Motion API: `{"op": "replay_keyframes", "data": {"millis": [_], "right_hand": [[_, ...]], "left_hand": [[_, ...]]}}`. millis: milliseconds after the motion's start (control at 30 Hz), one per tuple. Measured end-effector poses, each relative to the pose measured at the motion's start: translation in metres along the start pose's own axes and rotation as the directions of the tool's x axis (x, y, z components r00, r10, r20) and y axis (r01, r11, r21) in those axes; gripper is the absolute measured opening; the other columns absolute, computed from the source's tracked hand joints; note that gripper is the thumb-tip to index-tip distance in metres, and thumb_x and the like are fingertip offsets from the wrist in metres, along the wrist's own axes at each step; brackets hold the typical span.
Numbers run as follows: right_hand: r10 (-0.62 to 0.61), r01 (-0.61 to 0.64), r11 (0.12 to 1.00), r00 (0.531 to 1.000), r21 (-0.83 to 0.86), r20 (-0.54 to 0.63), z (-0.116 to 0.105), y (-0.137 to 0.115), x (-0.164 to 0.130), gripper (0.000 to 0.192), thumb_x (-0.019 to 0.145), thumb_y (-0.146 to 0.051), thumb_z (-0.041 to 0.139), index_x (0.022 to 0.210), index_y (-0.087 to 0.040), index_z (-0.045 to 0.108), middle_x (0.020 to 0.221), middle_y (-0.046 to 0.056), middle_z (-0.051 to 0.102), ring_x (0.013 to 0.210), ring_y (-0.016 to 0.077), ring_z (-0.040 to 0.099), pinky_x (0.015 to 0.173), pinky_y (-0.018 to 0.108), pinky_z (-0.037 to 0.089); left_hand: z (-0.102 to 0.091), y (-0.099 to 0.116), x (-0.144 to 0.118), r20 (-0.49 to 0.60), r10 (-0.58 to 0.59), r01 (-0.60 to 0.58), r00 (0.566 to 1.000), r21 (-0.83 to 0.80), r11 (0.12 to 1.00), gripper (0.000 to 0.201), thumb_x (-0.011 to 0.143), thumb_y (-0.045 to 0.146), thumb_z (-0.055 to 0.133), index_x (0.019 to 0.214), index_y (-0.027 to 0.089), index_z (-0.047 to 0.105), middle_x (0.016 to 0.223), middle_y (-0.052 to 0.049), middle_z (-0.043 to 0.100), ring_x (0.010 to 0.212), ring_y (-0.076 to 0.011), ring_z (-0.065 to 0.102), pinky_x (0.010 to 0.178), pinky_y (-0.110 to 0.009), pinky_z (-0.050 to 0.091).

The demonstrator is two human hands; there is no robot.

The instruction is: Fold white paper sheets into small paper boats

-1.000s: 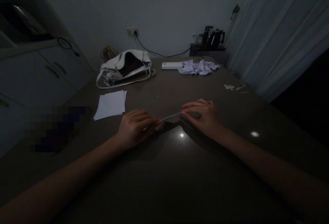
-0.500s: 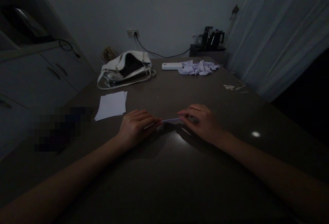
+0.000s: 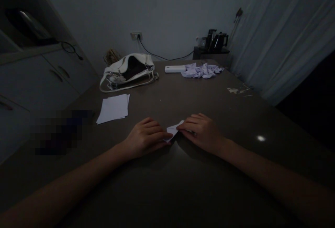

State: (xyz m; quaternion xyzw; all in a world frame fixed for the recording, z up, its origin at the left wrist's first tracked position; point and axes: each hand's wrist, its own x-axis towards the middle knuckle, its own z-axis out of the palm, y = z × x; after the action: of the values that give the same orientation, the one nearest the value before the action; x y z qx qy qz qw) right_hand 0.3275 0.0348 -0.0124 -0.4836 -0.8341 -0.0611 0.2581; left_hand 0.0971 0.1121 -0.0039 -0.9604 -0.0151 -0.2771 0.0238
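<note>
A small folded piece of white paper (image 3: 172, 130) is held between my two hands, just over the dark table (image 3: 167, 186). My left hand (image 3: 146, 137) pinches its lower left end between thumb and fingers. At the upper right end, my right hand (image 3: 201, 132) grips it with the fingertips. A crease line shows on the paper's upper face, and its ends are partly hidden by my fingers. To the left of my left hand lies a small stack of white paper sheets (image 3: 113, 108).
At the back left stands an open white handbag (image 3: 128, 72). A pile of folded paper pieces (image 3: 201, 70) lies at the back right, beside a white oblong object (image 3: 174, 69). Paper scraps (image 3: 238, 90) lie near the right edge. A kettle (image 3: 220, 41) stands beyond the table.
The folded paper has turned from nearly edge-on to slanted, so its flat face shows. My left hand has moved slightly right and down; my right hand has lowered slightly.
</note>
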Motion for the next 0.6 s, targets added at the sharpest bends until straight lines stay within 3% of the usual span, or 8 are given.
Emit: {"op": "replay_keyframes", "data": {"millis": [300, 600], "right_hand": [[0.049, -0.050, 0.997, 0.999, 0.054, 0.025, 0.0008, -0.0010, -0.0013, 0.015, 0.089, -0.020, 0.055, 0.096, -0.021, 0.068, 0.091, 0.001, 0.072, 0.084, 0.0177, 0.063, 0.074, 0.031, 0.038], [0.084, -0.078, 0.990, 0.996, 0.114, -0.043, 0.0028, -0.0016, -0.0022, 0.015, 0.089, -0.020, 0.054, 0.095, -0.018, 0.068, 0.092, 0.004, 0.071, 0.084, 0.0182, 0.065, 0.075, 0.030, 0.046]], "left_hand": [[-0.0012, 0.0005, -0.0018, 0.023, 0.015, -0.014, 1.000, -0.057, 0.998, 0.018, 0.089, 0.026, 0.062, 0.105, 0.016, 0.064, 0.086, -0.005, 0.072, 0.077, -0.0167, 0.063, 0.071, -0.031, 0.042], [-0.0027, 0.0006, -0.0011, 0.028, -0.031, 0.034, 0.999, -0.108, 0.994, 0.016, 0.093, 0.023, 0.056, 0.106, 0.016, 0.064, 0.088, -0.005, 0.072, 0.077, -0.0160, 0.062, 0.069, -0.029, 0.042]]}}
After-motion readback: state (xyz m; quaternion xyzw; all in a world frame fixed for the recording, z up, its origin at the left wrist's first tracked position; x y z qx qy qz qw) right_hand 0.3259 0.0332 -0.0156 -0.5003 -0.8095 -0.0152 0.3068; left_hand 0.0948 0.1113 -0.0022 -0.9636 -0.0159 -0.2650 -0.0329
